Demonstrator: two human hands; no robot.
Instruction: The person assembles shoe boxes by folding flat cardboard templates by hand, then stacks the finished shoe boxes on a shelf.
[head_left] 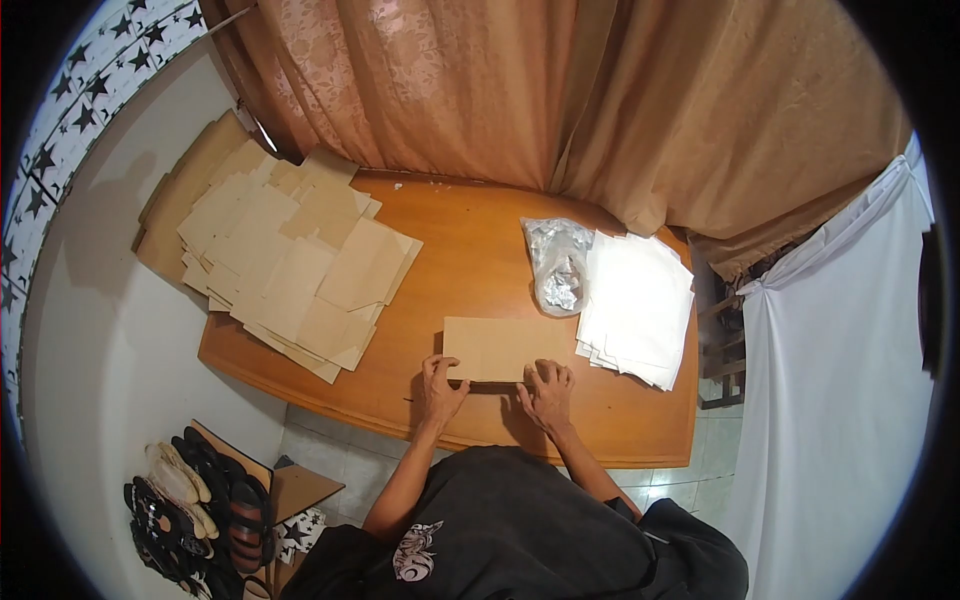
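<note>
So the card is on the bench, right at 12 o'clock from the fingers, long axis running 9 to 3. Both hands are on its near edge: left hand at the near-left corner, right hand a bit in from the near-right one. Neither is really nearer, they're both touching it. From the left fingers the card stretches off toward 1 and 2, from the right ones mostly toward 11. Fingers are half curled over the top, thumbs down by the near edge; honestly can't tell if that's a real pinch or just resting. Round the card: brown sheets at 10, plastic bag at 1, white sheets between 2 and 3, super close to its right end.
</note>
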